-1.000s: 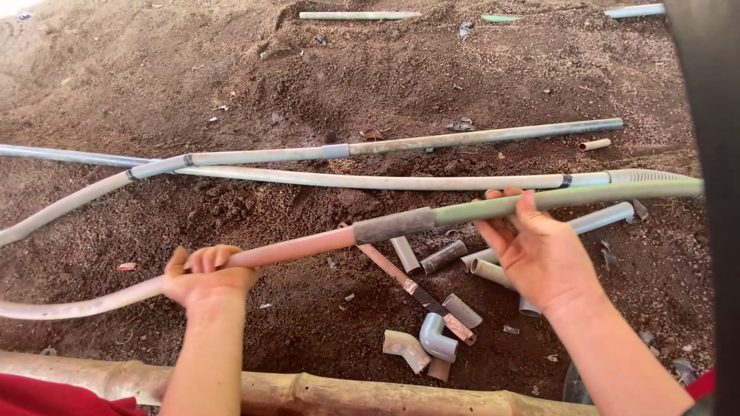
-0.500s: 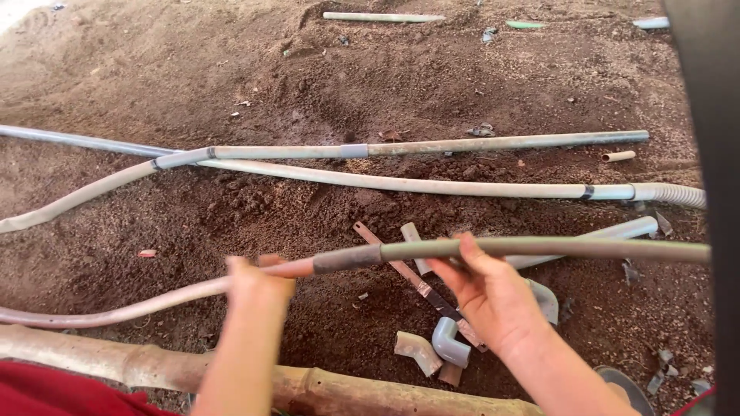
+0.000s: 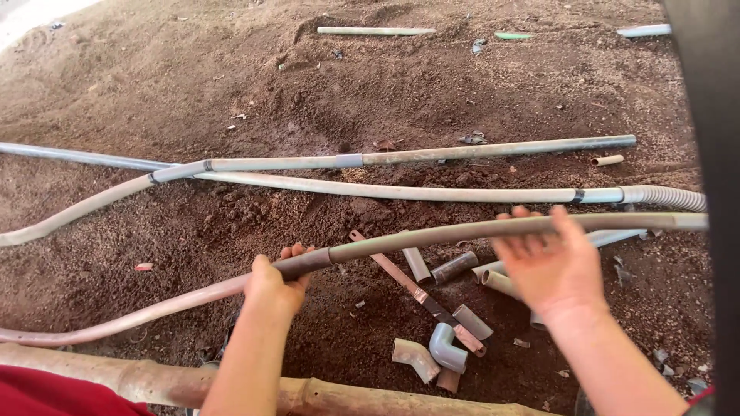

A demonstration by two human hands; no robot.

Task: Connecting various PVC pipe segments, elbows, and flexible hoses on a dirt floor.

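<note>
Since half a second ago, your left hand [image 3: 276, 283] has slid along the long bent pipe [image 3: 462, 231] and now sits right at its dark coupling sleeve [image 3: 302, 264], while your right hand [image 3: 549, 266] has shifted further out along the greenish stretch. You have the left hand closed around the pipe at that sleeve, fingers curled over the top. Your right hand is only partly closed: the fingers hook over the pipe from above and the palm stays loose beneath it.

You are holding the pipe above the brown soil [image 3: 231, 77], running from low on your left up to the right edge of view. Left of the sleeve it turns pinkish and sags down to the ground.

Beyond the pipe, further from you, two more long pipes lie on the soil: a pale curved pipe [image 3: 385, 189] ending in a corrugated hose section [image 3: 667, 197], and past it a straight grey pipe [image 3: 493, 149]. Under the held pipe, between your hands, lies a scatter of fittings: short pipe offcuts [image 3: 452, 266], a rusty flat metal strip [image 3: 401, 281] lying diagonally, and a grey elbow fitting [image 3: 445, 348] nearer to you. Closest to you, below the pipe, a rough wooden log [image 3: 154, 379] crosses the bottom of the view.
</note>
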